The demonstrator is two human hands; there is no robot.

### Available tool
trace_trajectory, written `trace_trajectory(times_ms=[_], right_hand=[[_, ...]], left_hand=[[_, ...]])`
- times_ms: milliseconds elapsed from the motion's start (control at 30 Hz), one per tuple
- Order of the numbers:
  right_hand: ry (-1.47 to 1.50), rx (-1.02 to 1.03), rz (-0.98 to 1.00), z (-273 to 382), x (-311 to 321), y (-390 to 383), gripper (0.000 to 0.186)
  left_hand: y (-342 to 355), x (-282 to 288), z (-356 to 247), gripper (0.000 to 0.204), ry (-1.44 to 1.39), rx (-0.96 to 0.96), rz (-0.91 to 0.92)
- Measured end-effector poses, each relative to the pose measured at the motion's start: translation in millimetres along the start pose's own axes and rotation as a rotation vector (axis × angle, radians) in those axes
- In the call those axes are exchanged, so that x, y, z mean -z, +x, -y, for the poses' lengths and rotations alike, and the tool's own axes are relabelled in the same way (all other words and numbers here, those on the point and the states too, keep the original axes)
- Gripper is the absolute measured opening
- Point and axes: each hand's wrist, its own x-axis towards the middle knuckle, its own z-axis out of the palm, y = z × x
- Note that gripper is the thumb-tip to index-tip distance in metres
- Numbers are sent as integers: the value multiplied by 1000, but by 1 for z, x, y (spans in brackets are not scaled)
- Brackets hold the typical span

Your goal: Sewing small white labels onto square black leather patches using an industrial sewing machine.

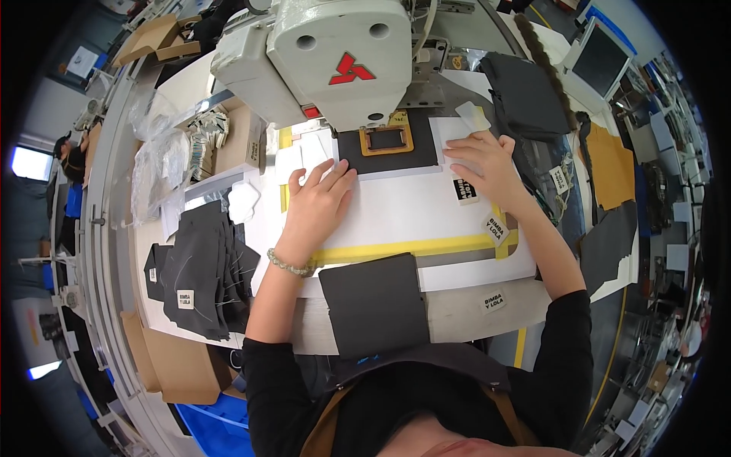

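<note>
A black fabric piece (421,148) lies flat under the head of a white sewing machine (335,61). An orange-rimmed rectangular clamp frame (365,149) presses on its middle. White strips border the fabric. My left hand (318,202), fingers spread, rests at the fabric's lower left corner. On the right, my right hand (489,167) lies with fingers stretched over the white border beside the fabric. Close to its fingertips is a translucent white piece (474,116); I cannot tell whether they touch. Below that hand sits a small black-and-white label (465,190). Neither hand grips anything.
Black fabric pieces (204,266) are stacked at left, with another stack (373,305) at the front edge. A cardboard box (237,141) holds bundled labels. Loose labels (495,227) lie at right. Dark folded fabric (525,91) and a monitor (601,57) stand far right.
</note>
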Motion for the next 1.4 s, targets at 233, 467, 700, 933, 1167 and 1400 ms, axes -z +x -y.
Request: trace_trajectory(times_ms=[233, 467, 700, 933, 1167, 1400], right_hand=[[149, -302, 199, -15, 47, -18, 27], [107, -333, 116, -32, 63, -34, 27], [138, -348, 324, -33, 64, -35, 20], [75, -267, 193, -31, 62, -33, 8], [744, -372, 269, 0, 49, -1, 9], [1288, -540, 708, 41, 13, 42, 15]], left_hand=[[-1, 0, 0, 29, -18, -3, -14], [5, 5, 0, 28, -46, -9, 20], [8, 12, 0, 31, -39, -12, 93], [12, 28, -3, 23, -108, -36, -27], [37, 48, -52, 33, -406, -270, -281], [53, 34, -58, 30, -722, -190, -61]])
